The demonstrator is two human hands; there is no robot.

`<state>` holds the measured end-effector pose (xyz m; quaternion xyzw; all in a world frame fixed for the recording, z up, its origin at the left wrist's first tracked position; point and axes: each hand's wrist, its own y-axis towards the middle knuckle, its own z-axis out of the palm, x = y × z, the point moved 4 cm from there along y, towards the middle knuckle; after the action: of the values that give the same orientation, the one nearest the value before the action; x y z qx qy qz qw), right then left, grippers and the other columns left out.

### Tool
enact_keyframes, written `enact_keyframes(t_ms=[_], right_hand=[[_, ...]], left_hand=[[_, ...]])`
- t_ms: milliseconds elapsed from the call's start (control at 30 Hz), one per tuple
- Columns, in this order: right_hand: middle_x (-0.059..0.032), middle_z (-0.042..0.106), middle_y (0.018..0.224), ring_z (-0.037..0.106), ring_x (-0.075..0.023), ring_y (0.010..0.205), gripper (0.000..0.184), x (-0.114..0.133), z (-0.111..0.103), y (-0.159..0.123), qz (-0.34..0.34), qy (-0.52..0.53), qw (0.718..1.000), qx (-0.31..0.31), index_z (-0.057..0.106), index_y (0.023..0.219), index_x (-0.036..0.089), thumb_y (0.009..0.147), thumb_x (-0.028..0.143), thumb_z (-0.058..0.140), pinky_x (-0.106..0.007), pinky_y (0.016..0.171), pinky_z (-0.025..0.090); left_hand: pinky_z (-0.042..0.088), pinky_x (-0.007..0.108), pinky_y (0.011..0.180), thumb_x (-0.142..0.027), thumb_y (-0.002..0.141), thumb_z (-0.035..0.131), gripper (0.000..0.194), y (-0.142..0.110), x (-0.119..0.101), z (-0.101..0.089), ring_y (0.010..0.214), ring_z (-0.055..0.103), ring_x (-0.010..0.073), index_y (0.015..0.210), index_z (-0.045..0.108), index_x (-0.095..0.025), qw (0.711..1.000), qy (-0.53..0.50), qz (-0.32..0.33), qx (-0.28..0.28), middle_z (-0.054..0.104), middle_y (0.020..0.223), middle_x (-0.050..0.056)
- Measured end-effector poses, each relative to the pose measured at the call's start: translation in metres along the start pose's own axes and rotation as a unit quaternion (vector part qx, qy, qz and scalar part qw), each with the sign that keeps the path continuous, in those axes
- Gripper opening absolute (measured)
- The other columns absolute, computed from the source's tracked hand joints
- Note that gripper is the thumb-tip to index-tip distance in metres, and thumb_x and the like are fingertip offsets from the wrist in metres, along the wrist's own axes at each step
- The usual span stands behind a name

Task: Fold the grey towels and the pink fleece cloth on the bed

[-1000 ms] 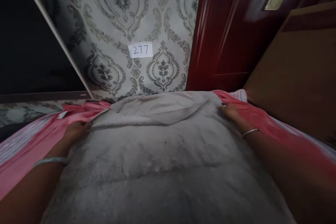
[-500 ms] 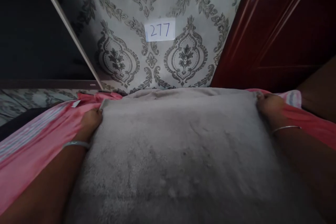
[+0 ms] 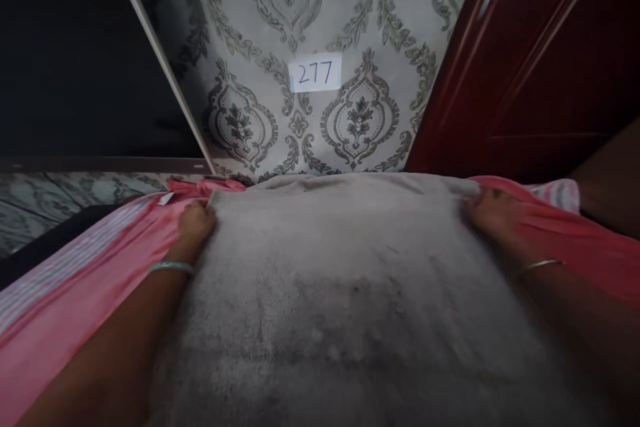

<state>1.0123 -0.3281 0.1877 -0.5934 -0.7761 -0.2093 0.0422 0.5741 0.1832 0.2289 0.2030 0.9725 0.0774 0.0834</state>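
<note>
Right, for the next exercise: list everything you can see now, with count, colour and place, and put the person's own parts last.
Rectangular plush cloth: 1, grey, centre
Soft striped-border fabric: count unclear, pink-red, both sides of the plush cloth
Small flat tag: 1, white, on the fabric, left
Rectangular paper label reading 277: 1, white, on the wall
Leafy patterned wallpaper: 1 wall, grey-white, behind
Glossy flat panel: 1, dark red, upper right
Flat framed screen: 1, black, upper left
Shadowed object: 1, brown, right edge
Bangles: 2, pale green left wrist, silver right wrist
Left hand: 1, bare, fingers gripping plush cloth's left edge
Right hand: 1, bare, blurred, at its right edge
</note>
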Motion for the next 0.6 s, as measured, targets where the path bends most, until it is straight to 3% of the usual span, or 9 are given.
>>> enact_keyframes(t_ms=[33,100,200,233,300,400,500,600], right_hand=[[-0.0321,0.044,0.15,0.041,-0.047,0.141,0.063,0.022,-0.001,-0.017,-0.024,0.001,1.0,-0.004,0.044,0.15,0.007,0.097,0.039,0.044,-0.063,0.109,0.039],[-0.0233,0.039,0.159,0.035,-0.0395,0.148,0.061,0.08,0.003,-0.067,-0.183,0.011,0.983,0.015,0.044,0.152,0.011,0.098,0.038,0.045,-0.056,0.118,0.033],[-0.0073,0.036,0.165,0.028,-0.0307,0.153,0.06,0.155,0.022,-0.161,-0.415,0.049,0.901,0.117,0.042,0.157,0.029,0.101,0.047,0.042,-0.052,0.123,0.028],[-0.0039,0.035,0.166,0.029,-0.0286,0.153,0.06,0.171,0.028,-0.185,-0.463,0.057,0.871,0.152,0.039,0.159,0.034,0.101,0.052,0.039,-0.052,0.123,0.027],[-0.0021,0.03,0.168,0.026,-0.0276,0.155,0.063,0.181,0.038,-0.204,-0.486,0.062,0.853,0.177,0.036,0.16,0.035,0.102,0.06,0.034,-0.053,0.124,0.024],[-0.0048,0.028,0.168,0.026,-0.0293,0.155,0.063,0.143,0.042,-0.164,-0.417,0.02,0.891,0.176,0.039,0.159,0.031,0.103,0.059,0.031,-0.055,0.124,0.023],[-0.0067,0.028,0.168,0.026,-0.0312,0.155,0.061,0.057,0.033,-0.091,-0.257,-0.049,0.951,0.166,0.04,0.159,0.028,0.103,0.051,0.032,-0.058,0.123,0.024],[-0.0058,0.03,0.167,0.025,-0.033,0.154,0.06,-0.03,0.02,-0.046,-0.113,-0.069,0.982,0.135,0.04,0.159,0.03,0.103,0.05,0.033,-0.062,0.121,0.026]], left_hand=[[0.045,0.045,0.105,-0.031,0.096,0.042,0.056,-0.011,-0.015,-0.003,0.133,0.054,0.0379,0.139,0.052,0.003,0.998,0.004,0.053,-0.029,0.057,0.14,0.031],[0.037,0.047,0.116,-0.036,0.095,0.045,0.061,-0.046,-0.056,0.001,0.144,0.042,0.0374,0.145,0.048,0.0,0.975,0.004,0.216,-0.047,0.048,0.152,0.028],[0.027,0.053,0.123,-0.049,0.099,0.042,0.062,-0.115,-0.109,0.029,0.153,0.03,0.0339,0.153,0.046,-0.019,0.9,-0.018,0.433,0.051,0.037,0.165,0.014],[0.024,0.053,0.124,-0.053,0.1,0.04,0.062,-0.135,-0.12,0.038,0.154,0.028,0.0317,0.155,0.043,-0.026,0.871,-0.028,0.485,0.069,0.034,0.167,0.01],[0.021,0.053,0.125,-0.055,0.102,0.034,0.061,-0.156,-0.128,0.05,0.155,0.026,0.029,0.159,0.037,-0.032,0.842,-0.045,0.532,0.075,0.031,0.168,0.006],[0.021,0.052,0.125,-0.055,0.102,0.032,0.063,-0.137,-0.114,0.057,0.155,0.028,0.0285,0.16,0.035,-0.03,0.861,-0.035,0.502,0.075,0.032,0.168,0.007],[0.02,0.056,0.124,-0.053,0.1,0.031,0.064,-0.087,-0.078,0.054,0.156,0.026,0.0305,0.159,0.039,-0.027,0.915,0.005,0.396,0.077,0.033,0.167,0.008],[0.025,0.053,0.122,-0.047,0.102,0.021,0.063,-0.055,-0.034,0.047,0.156,0.025,0.0276,0.157,0.042,-0.024,0.954,0.0,0.297,0.033,0.037,0.165,0.009]])
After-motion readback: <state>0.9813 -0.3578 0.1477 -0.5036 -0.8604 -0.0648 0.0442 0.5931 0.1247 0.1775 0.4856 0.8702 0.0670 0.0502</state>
